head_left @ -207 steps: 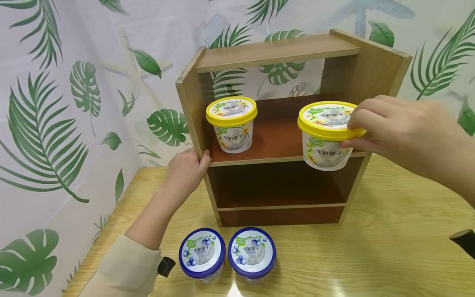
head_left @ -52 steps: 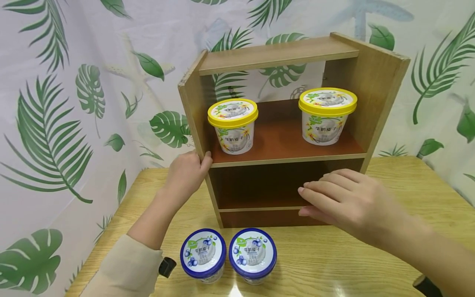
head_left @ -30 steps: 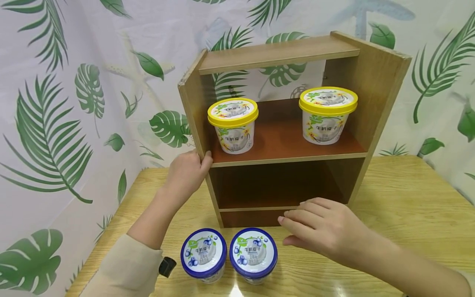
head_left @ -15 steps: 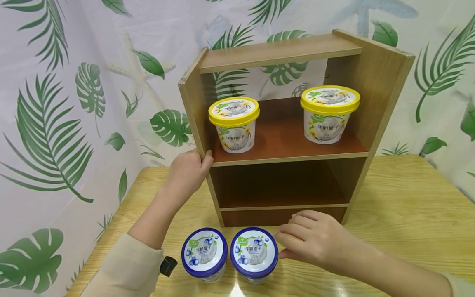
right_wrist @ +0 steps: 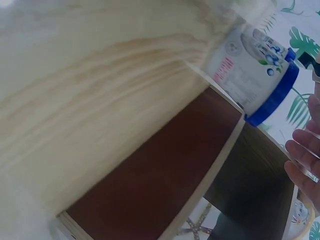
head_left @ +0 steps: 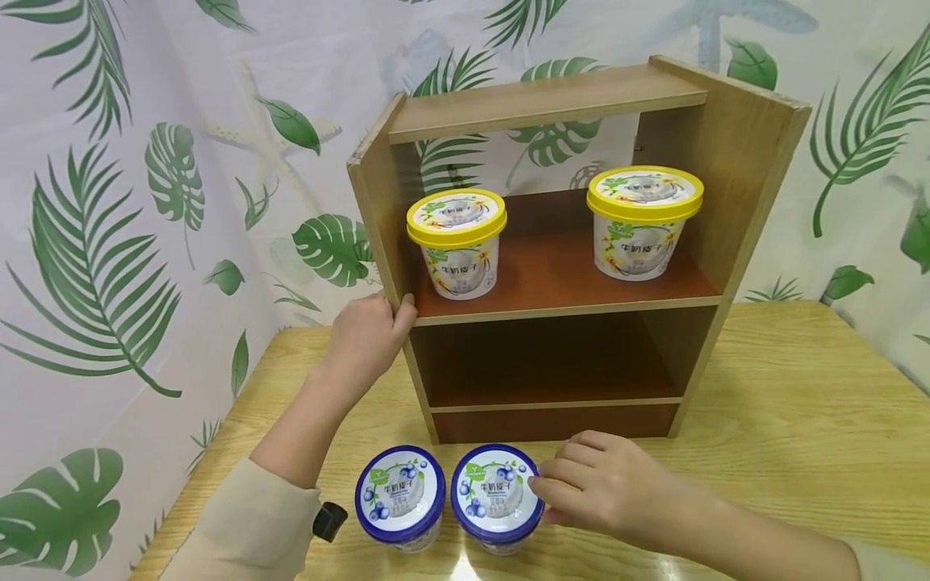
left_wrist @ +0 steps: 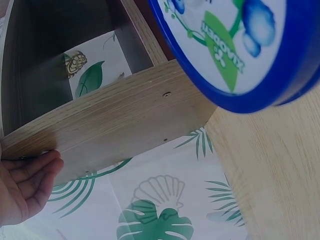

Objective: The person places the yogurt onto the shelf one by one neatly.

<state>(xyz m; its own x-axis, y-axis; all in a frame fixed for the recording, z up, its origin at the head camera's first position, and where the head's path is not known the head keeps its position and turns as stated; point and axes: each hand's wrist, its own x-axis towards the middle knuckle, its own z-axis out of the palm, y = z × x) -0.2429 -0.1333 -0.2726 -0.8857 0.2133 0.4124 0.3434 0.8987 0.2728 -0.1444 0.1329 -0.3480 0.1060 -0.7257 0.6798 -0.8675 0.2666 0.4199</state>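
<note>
My left hand (head_left: 366, 335) grips the left side panel of a small wooden shelf unit (head_left: 559, 313), thumb at its front edge. The left wrist view shows the fingers (left_wrist: 37, 175) against the panel's outer face. My right hand (head_left: 603, 488) is at the right side of a blueberry tub (head_left: 497, 492) with a blue lid, its fingertips overlapping the rim in the head view. In the right wrist view, loosely bent fingers (right_wrist: 305, 150) stand apart from a blue-lidded tub (right_wrist: 250, 70). Another blue-lidded tub (head_left: 400, 494) stands just left of the first.
Two yellow-lidded tubs stand on the upper board: one (head_left: 458, 242) at the left, one (head_left: 643, 222) at the right. Below them is a dark lower compartment (head_left: 538, 363). The unit stands on a wood-grain table (head_left: 792, 420) before a leaf-patterned backdrop (head_left: 218, 202).
My right hand set the right yellow-lidded tub on the upper board, let go, and came down and left to the right blue-lidded tub. My left hand stayed on the side panel.
</note>
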